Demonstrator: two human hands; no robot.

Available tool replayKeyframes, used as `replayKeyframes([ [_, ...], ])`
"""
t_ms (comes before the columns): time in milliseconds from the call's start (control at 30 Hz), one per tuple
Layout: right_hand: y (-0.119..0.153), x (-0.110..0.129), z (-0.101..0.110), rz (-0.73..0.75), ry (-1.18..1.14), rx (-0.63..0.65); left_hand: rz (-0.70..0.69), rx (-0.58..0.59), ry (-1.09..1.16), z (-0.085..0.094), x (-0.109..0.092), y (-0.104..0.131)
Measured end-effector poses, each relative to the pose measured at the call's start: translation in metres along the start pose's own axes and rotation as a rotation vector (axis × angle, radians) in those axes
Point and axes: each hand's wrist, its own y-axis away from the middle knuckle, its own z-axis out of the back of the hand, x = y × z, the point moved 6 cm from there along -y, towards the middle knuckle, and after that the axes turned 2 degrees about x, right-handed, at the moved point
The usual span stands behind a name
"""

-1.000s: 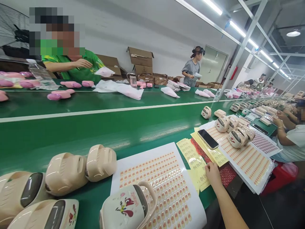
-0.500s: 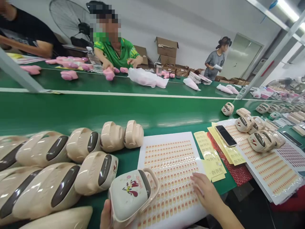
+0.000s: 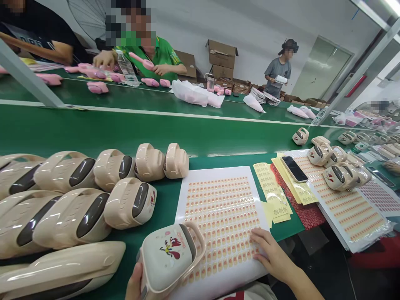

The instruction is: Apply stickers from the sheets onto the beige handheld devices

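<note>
My left hand [image 3: 134,280] grips a beige portable speaker [image 3: 168,258] with a carry handle, at the bottom middle of the view. Its pale front faces up and bears a red and yellow cartoon print; only part of the hand shows, the rest being hidden beneath. Under and beside the speaker lies a white sheet of small orange-and-cream oval stickers [image 3: 223,208]. On the right part of that sheet rest the fingertips of my right hand [image 3: 271,252]. Thumb and fingers are apart, and no sticker is visible between them.
Several similar beige speakers [image 3: 129,204] stand in rows at left. To the right are yellow label sheets [image 3: 271,189], a phone [image 3: 294,168] and more speakers on sticker sheets [image 3: 340,177]. Across the green bench, a person in green [image 3: 165,54] handles pink items.
The view has shifted, so the bench items sit a little higher. My left hand still holds the speaker, and my right hand stays on the sticker sheet. The person opposite has lifted a pink item.
</note>
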Motion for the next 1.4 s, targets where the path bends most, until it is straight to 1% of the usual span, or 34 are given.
replayKeyframes([
  [67,0.004,-0.001,-0.001,0.033,0.066,-0.075,-0.012,0.006,0.001,0.004,0.000,0.000],
  [133,0.008,0.002,-0.004,0.107,0.159,-0.176,-0.017,0.037,0.014,0.006,0.000,-0.002],
  [233,0.014,0.010,-0.011,0.240,0.294,-0.319,-0.030,0.133,0.034,0.006,-0.002,-0.007],
  [300,0.018,0.013,-0.017,0.289,0.356,-0.392,-0.028,0.206,0.043,0.005,-0.003,-0.011],
  [367,0.021,0.014,-0.020,0.312,0.379,-0.438,-0.017,0.272,0.059,0.003,-0.002,-0.014],
  [433,0.020,0.013,-0.019,0.288,0.330,-0.446,-0.016,0.335,0.097,-0.002,0.001,-0.014],
  [467,0.019,0.011,-0.016,0.245,0.269,-0.436,-0.016,0.371,0.123,-0.006,0.003,-0.013],
  [533,0.013,0.006,-0.007,0.086,0.069,-0.404,-0.018,0.454,0.191,-0.019,0.009,-0.010],
  [633,0.000,0.006,0.005,-0.200,-0.388,-0.392,0.002,0.626,0.294,-0.047,0.022,0.000],
  [700,-0.013,0.017,0.004,-0.315,-0.729,-0.438,-0.004,0.757,0.347,-0.069,0.029,0.008],
  [767,-0.030,0.036,-0.004,-0.347,-1.011,-0.506,-0.006,0.867,0.377,-0.088,0.034,0.015],
  [800,-0.038,0.045,-0.009,-0.346,-1.107,-0.539,0.002,0.916,0.391,-0.097,0.037,0.018],
  [867,-0.053,0.061,-0.022,-0.345,-1.199,-0.583,0.026,1.005,0.420,-0.110,0.040,0.024],
  [933,-0.063,0.069,-0.035,-0.352,-1.200,-0.578,0.028,1.068,0.450,-0.119,0.041,0.029],
  [1000,-0.067,0.069,-0.042,-0.357,-1.158,-0.552,-0.003,1.089,0.458,-0.122,0.040,0.031],
  [1100,-0.068,0.064,-0.045,-0.357,-1.074,-0.543,-0.073,1.075,0.463,-0.122,0.039,0.031],
  [1200,-0.066,0.061,-0.045,-0.356,-1.019,-0.547,-0.074,1.076,0.477,-0.123,0.039,0.031],
  [1300,-0.066,0.061,-0.049,-0.344,-1.028,-0.563,-0.061,1.093,0.497,-0.125,0.040,0.032],
  [1400,-0.066,0.060,-0.051,-0.329,-1.005,-0.592,-0.057,1.083,0.529,-0.125,0.040,0.032],
])
